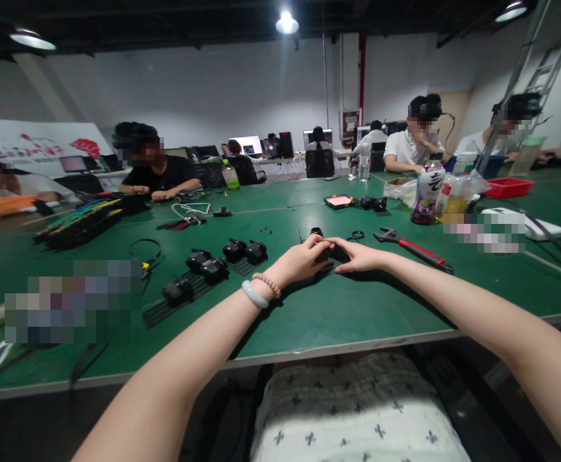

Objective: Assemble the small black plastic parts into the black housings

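Observation:
My left hand (pixel 305 258), with a pale bangle and a beaded bracelet at its wrist, closes on the left side of a black device (pixel 337 254) over the green table. My right hand (pixel 357 255) grips the same device from the right, and both sets of fingertips meet near its top. The hands hide much of its shape. Just behind them lies a small round black part (pixel 316 231), with a black ring-shaped piece (pixel 356 235) to the right. An adjustable wrench (pixel 415 249) with a red and black handle rests right of my right hand.
Several similar black devices (pixel 213 268) on slatted plates lie to the left. Tiny screws (pixel 265 231) sit beyond them. A purple-labelled bottle (pixel 427 191) and a red tray (pixel 509 187) stand at the right. A person in black (pixel 158 170) sits across the green table (pixel 371 314).

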A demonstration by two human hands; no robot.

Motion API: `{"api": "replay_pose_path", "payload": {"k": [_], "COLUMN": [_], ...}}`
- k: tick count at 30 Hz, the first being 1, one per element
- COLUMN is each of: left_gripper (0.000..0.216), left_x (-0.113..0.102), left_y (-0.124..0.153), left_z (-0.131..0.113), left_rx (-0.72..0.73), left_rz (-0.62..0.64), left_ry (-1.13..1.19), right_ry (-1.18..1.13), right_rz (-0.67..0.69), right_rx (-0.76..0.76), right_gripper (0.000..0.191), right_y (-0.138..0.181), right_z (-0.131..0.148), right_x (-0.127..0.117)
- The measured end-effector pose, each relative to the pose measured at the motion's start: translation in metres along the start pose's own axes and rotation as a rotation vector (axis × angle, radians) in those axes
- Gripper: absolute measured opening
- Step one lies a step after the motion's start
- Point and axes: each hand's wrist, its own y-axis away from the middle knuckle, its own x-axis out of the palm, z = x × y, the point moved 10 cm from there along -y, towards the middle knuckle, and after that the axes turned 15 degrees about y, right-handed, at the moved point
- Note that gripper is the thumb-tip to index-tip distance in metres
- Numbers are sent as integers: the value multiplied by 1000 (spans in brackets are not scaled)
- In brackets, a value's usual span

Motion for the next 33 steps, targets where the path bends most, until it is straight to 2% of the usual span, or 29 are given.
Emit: {"api": "replay_pose_path", "payload": {"k": [7,12,16,25,33], "left_gripper": [33,36,37,37,39], "left_x": [12,15,15,15,19], "left_y": [-5,-4,-4,-3,-5], "left_z": [-6,-9,-13,-9,-8], "left_rx": [60,75,75,53,45], "left_rz": [64,79,88,83,115], "left_ry": [-54,-35,-47,-37,30], "right_ry": [251,309,332,367,339], "right_rz": [-15,-51,-54,-30,-42], "right_rx": [101,66,97,97,72], "right_gripper": [62,77,86,94,92], "right_y": [6,7,8,10,11], "right_z": [4,10,5,8,11], "right_x": [-3,-4,-1,0,-1]}}
